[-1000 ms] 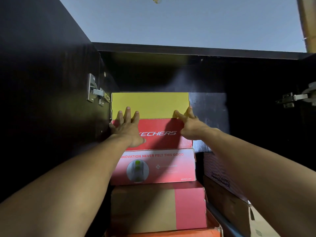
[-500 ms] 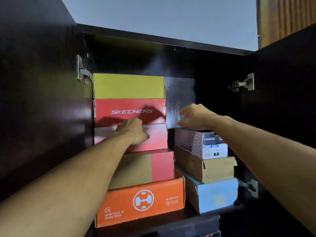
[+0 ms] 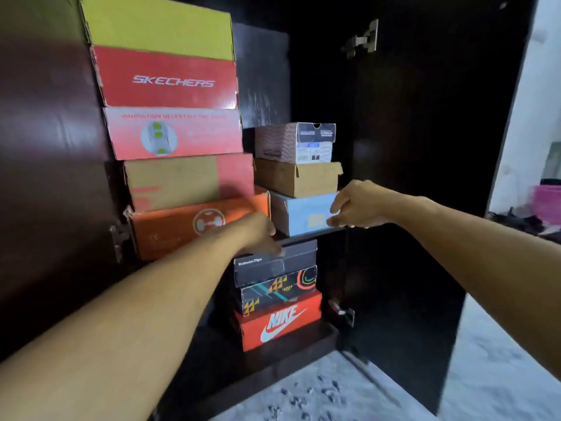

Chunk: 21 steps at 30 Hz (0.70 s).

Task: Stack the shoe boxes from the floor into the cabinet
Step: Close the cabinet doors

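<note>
So the shoe boxes are all sitting inside the dark cabinet (image 3: 409,117), doors swung open. Upper shelf, left side, there's a tall stack: yellow box (image 3: 158,25) on top, red Skechers box (image 3: 170,77) under it, then a pink-red box (image 3: 173,133) with a shoe sole picture, a tan and red box (image 3: 188,180), and an orange box (image 3: 182,226) at the bottom, right at the shelf's front edge. Just beside that stack, toward the right end of the shelf, is a shorter pile: a patterned box (image 3: 294,142) with labels, a brown cardboard box (image 3: 297,177), and a light blue box (image 3: 299,212) underneath.

Lower shelf has three more: a black box (image 3: 273,264) on top, a black one with colourful triangles (image 3: 279,291), and a red Nike box (image 3: 279,325) at the bottom near the front edge.

The left hand (image 3: 258,232) is reaching in around where the orange box meets the black one, fingers loosely bent with nothing in them, though it's blurry. The right hand (image 3: 355,205) is at the right front corner of the light blue box, fingers relaxed and touching it, not really grabbing anything.

Speckled grey floor (image 3: 349,390) below, and something pink (image 3: 546,202) way off to the right.
</note>
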Each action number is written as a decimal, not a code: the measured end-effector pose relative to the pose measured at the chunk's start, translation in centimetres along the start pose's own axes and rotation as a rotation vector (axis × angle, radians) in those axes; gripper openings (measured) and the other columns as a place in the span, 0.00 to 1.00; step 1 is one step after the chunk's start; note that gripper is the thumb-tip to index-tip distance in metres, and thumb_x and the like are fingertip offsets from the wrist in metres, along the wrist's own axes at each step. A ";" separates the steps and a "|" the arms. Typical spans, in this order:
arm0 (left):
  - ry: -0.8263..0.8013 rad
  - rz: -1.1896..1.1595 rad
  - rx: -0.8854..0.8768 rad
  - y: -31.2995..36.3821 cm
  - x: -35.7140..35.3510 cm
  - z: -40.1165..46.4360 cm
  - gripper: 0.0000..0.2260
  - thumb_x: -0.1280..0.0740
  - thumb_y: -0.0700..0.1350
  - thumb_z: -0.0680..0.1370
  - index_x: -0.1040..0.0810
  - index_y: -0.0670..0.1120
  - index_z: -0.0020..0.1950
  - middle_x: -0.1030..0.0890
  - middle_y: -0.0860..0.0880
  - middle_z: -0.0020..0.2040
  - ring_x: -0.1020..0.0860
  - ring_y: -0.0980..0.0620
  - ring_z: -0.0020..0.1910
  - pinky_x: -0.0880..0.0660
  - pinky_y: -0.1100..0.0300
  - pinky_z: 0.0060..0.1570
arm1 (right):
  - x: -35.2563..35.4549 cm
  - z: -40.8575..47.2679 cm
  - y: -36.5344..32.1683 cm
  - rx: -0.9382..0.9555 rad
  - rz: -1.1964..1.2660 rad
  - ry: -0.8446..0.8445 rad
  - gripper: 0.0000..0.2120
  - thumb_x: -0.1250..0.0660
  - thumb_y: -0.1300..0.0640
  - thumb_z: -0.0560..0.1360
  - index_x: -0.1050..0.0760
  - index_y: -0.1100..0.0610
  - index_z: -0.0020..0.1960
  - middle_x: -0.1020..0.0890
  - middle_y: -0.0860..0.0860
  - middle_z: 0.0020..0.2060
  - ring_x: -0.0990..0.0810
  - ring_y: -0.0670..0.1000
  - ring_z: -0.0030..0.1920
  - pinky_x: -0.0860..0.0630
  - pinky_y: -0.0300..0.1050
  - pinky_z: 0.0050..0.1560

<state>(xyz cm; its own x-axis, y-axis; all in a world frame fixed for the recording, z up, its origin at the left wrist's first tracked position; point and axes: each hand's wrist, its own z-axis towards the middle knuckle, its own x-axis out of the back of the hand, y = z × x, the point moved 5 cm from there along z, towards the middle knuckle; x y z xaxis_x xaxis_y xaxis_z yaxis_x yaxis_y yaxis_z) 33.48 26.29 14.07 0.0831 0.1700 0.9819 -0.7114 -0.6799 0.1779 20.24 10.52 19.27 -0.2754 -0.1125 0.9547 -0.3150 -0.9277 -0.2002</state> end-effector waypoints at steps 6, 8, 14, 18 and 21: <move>-0.111 -0.127 -0.038 1.1 -6.9 -2.7 0.26 0.24 0.57 0.68 0.21 0.42 0.59 0.18 0.46 0.56 0.20 0.47 0.51 0.23 0.53 0.52 | -6.6 -3.8 3.6 -0.026 0.006 -0.097 0.13 0.29 0.45 0.71 0.18 0.52 0.50 0.19 0.42 0.38 0.19 0.49 0.47 0.23 0.43 0.53; -0.127 -0.119 -0.044 1.2 -8.5 -3.5 0.30 0.25 0.58 0.68 0.24 0.45 0.64 0.21 0.48 0.61 0.21 0.47 0.56 0.24 0.52 0.57 | -8.1 -4.6 4.5 -0.041 0.018 -0.104 0.13 0.28 0.46 0.71 0.18 0.53 0.51 0.17 0.45 0.43 0.20 0.48 0.49 0.24 0.43 0.55; -0.162 -0.137 -0.054 1.5 -11.2 -4.6 0.28 0.25 0.56 0.69 0.23 0.46 0.65 0.21 0.47 0.61 0.22 0.46 0.56 0.24 0.51 0.57 | -9.3 -6.8 7.5 -0.120 0.058 -0.108 0.13 0.28 0.47 0.71 0.18 0.53 0.51 0.18 0.45 0.41 0.19 0.49 0.49 0.23 0.43 0.55; -0.179 -0.142 -0.058 2.4 -13.4 -4.5 0.21 0.26 0.56 0.69 0.21 0.45 0.55 0.19 0.44 0.52 0.20 0.45 0.49 0.25 0.51 0.53 | -10.3 -7.5 9.1 -0.145 0.081 -0.084 0.12 0.27 0.49 0.71 0.18 0.54 0.51 0.19 0.44 0.39 0.20 0.49 0.50 0.23 0.44 0.56; -0.224 -0.166 -0.060 3.0 -15.6 -4.0 0.24 0.25 0.56 0.70 0.24 0.47 0.61 0.22 0.47 0.57 0.23 0.47 0.55 0.27 0.55 0.59 | -11.2 -7.7 10.8 -0.181 0.072 -0.078 0.11 0.26 0.50 0.70 0.18 0.54 0.49 0.18 0.45 0.40 0.19 0.49 0.48 0.22 0.46 0.54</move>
<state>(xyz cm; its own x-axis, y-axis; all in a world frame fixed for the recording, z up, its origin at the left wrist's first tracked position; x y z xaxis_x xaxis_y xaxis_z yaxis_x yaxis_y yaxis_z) 27.22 24.46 -0.94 0.3492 0.1086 0.9307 -0.7149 -0.6112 0.3396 12.95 4.45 4.74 -0.2344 -0.2104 0.9491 -0.4569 -0.8379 -0.2986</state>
